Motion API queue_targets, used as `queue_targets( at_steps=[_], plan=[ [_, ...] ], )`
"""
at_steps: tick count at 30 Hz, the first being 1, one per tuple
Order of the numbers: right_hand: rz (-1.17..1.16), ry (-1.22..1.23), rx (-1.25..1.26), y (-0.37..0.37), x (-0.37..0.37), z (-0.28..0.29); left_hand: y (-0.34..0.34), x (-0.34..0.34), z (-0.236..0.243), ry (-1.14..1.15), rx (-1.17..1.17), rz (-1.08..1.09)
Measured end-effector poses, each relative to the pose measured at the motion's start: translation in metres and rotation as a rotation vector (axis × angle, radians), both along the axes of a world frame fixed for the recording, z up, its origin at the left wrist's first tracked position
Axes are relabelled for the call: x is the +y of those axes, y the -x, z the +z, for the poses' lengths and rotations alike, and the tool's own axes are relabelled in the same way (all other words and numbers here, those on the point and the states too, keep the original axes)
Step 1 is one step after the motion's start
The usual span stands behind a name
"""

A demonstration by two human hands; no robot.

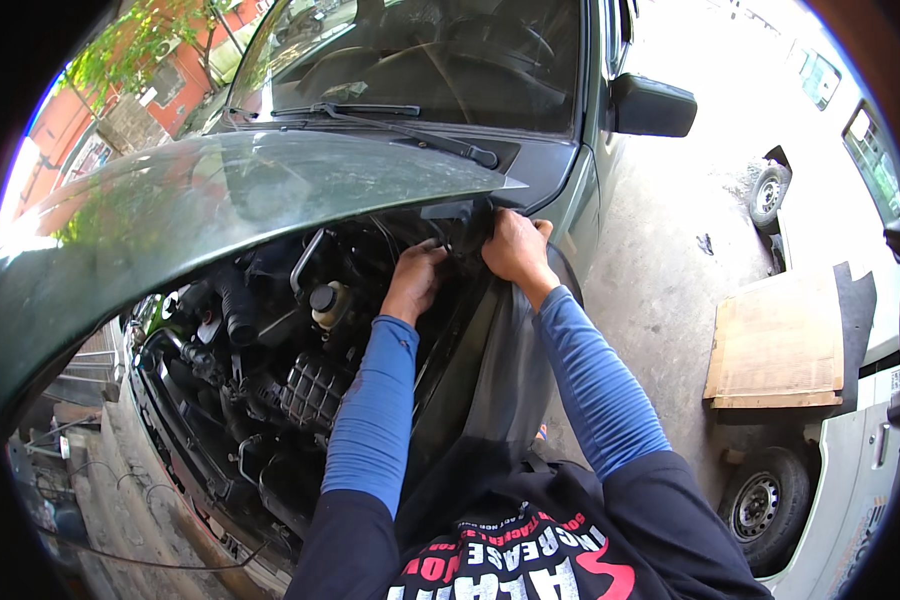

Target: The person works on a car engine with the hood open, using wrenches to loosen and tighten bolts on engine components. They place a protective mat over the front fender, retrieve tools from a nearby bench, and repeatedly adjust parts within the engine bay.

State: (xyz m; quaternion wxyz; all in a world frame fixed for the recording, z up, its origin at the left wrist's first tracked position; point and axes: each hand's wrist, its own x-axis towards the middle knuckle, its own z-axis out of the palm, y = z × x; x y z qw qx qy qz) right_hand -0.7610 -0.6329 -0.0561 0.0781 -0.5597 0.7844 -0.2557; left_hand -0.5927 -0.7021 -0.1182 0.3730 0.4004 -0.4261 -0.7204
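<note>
Both arms, in blue sleeves, reach under the raised dark green hood (pixel 260 180) of a car, at the rear corner of its engine bay. My left hand (pixel 417 280) is closed, fingers curled at a dark part in the shade; what it grips cannot be made out. Beside it, at the top edge of the fender (pixel 510 370), my right hand (pixel 518 248) is closed too, its fingertips hidden behind the hand and against dark parts below the hood's corner. Left of my left hand sits a reservoir (pixel 328 305) with a black cap and pale body.
Ahead are the windshield (pixel 430 60), wiper (pixel 410 130) and side mirror (pixel 654 105). A ribbed black hose (pixel 235 305) and a ribbed engine cover (pixel 315 390) fill the bay. To the right, a wooden board (pixel 775 345) leans by a white vehicle (pixel 860 470) with a wheel (pixel 760 508).
</note>
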Motion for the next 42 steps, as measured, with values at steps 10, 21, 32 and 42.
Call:
queue_targets(
  at_steps=[10,21,32,42],
  plan=[
    [0.193,-0.028,0.119,0.006,0.032,0.005,0.016,-0.012,-0.006,-0.027,0.221,-0.231],
    [0.094,0.325,0.081,0.029,0.08,0.001,0.009,-0.012,-0.002,-0.029,0.118,-0.249],
    [0.153,0.475,0.175,0.045,0.083,-0.031,-0.121,0.189,0.103,0.915,-0.839,0.039],
    [0.163,0.68,0.242,0.036,0.069,-0.067,-0.353,0.561,-0.064,-0.096,-1.673,1.596]
  ],
)
